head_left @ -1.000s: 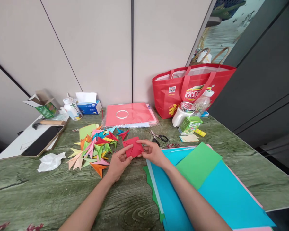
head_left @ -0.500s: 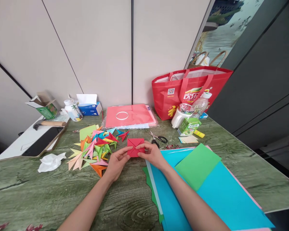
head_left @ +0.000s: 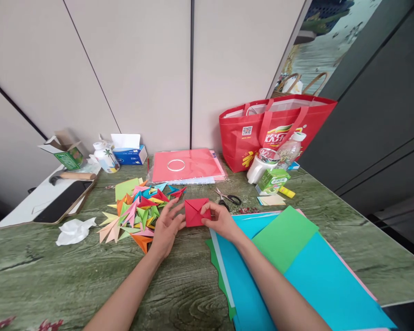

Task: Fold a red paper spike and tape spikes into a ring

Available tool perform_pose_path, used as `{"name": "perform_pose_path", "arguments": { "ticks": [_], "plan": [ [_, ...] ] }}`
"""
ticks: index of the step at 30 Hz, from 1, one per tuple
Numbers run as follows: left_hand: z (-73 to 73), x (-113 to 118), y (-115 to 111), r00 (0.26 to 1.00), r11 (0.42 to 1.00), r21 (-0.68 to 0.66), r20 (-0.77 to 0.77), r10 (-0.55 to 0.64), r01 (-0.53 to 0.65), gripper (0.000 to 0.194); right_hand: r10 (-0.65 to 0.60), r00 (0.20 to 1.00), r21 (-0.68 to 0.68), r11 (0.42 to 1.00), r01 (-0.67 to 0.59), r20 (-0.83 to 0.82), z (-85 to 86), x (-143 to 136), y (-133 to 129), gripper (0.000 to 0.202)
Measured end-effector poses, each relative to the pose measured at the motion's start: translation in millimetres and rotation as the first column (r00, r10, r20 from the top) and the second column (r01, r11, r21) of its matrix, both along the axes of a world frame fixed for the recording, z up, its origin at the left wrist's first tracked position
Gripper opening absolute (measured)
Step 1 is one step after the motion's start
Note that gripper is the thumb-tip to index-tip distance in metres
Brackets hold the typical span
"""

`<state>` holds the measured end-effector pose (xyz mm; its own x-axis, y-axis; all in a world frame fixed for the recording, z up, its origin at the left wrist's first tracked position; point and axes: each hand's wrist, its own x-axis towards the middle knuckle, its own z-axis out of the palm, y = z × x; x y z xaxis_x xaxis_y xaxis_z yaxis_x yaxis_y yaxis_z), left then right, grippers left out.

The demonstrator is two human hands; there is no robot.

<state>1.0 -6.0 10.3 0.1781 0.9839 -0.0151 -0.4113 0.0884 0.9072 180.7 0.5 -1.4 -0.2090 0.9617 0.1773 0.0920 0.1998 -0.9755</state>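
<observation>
1. The green wood-grain worktop [head_left: 89, 280] carried everything below, its far edge along the pale wall panels [head_left: 141, 69]
2. Large blue sheets [head_left: 317, 276] lay towards the near right corner, a green sheet [head_left: 286, 239] across their upper part
3. The red tote bag [head_left: 236, 142] stood upright by the far edge, right of the middle; a white mug [head_left: 258, 170] and a clear bottle [head_left: 290, 151] stood before it
4. A packet of red paper [head_left: 200, 165] lay flat by the far edge, a white ring [head_left: 176, 165] on top
5. Multicoloured folded paper pieces [head_left: 141, 211] lay heaped left of the middle
6. The right hand [head_left: 222, 223] gripped the red folded square's right side between thumb and fingers
7. The left hand [head_left: 166, 227] was partly open, fingers spread at the square's left edge; contact could not be told
8. The red folded square [head_left: 194, 214] was at the worktop's middle, between both hands, crossing creases upward
9. Black-handled scissors [head_left: 227, 199] lay open just beyond the right hand
</observation>
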Motion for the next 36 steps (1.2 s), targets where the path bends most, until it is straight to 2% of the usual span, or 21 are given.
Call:
{"name": "perform_pose_path", "arguments": {
  "ticks": [2,4,7,10,13,16,18,22,25,28,31,36],
  "plan": [
    [0.2,-1,1,1.000,1.000,-0.024,-0.001,0.010,-0.010,0.052,0.074,0.992,0.001,0.997,-0.075,0.098,3.7,3,-2,0.020],
    [-0.9,-2,2,0.999,0.999,-0.044,-0.051,0.005,-0.007,0.043,0.157,0.974,-0.025,0.988,-0.155,0.162,6.9,5,-4,0.024],
    [-4.2,-3,2,0.987,0.997,-0.073,-0.160,0.008,-0.020,0.034,0.206,0.966,-0.042,0.979,-0.202,0.154,8.0,5,-5,0.017],
    [-5.9,-3,2,0.980,0.995,-0.096,-0.197,-0.016,-0.003,0.032,0.115,0.991,0.022,0.993,-0.117,0.072,3.5,4,-2,0.007],
    [-5.1,-2,0,0.977,0.992,-0.111,-0.198,-0.080,0.059,0.029,0.003,1.000,0.074,0.997,-0.003,0.005,-2.0,2,1,0.007],
    [-4.5,-2,0,0.977,0.986,-0.122,-0.161,-0.137,0.118,0.032,-0.048,0.998,0.127,0.991,0.045,0.027,-1.5,0,1,0.009],
    [-4.6,-3,1,0.987,0.987,-0.125,-0.107,-0.118,0.105,0.033,-0.083,0.994,0.209,0.976,0.066,0.073,1.9,0,-1,0.014],
    [-3.9,-6,6,1.000,0.989,-0.144,-0.011,-0.024,0.022,0.033,-0.111,0.975,0.406,0.914,0.024,0.192,6.2,-1,-4,0.029],
    [-3.3,-8,8,1.000,0.987,-0.158,0.015,-0.004,0.006,0.033,-0.104,0.954,0.472,0.881,-0.044,0.282,3.6,-2,-4,0.032],
    [-3.4,-7,8,1.000,0.987,-0.160,-0.001,-0.002,0.002,0.032,-0.092,0.944,0.491,0.867,-0.081,0.318,0.2,-3,-3,0.024],
    [-3.0,-6,6,1.000,0.988,-0.157,-0.024,0.005,-0.008,0.031,-0.100,0.947,0.493,0.868,-0.067,0.305,-0.2,-4,-3,0.013],
    [-2.7,-4,3,0.999,0.993,-0.120,-0.044,-0.026,0.021,0.031,-0.088,0.953,0.445,0.894,-0.053,0.291,2.8,-7,-4,0.005]
  ]
}}
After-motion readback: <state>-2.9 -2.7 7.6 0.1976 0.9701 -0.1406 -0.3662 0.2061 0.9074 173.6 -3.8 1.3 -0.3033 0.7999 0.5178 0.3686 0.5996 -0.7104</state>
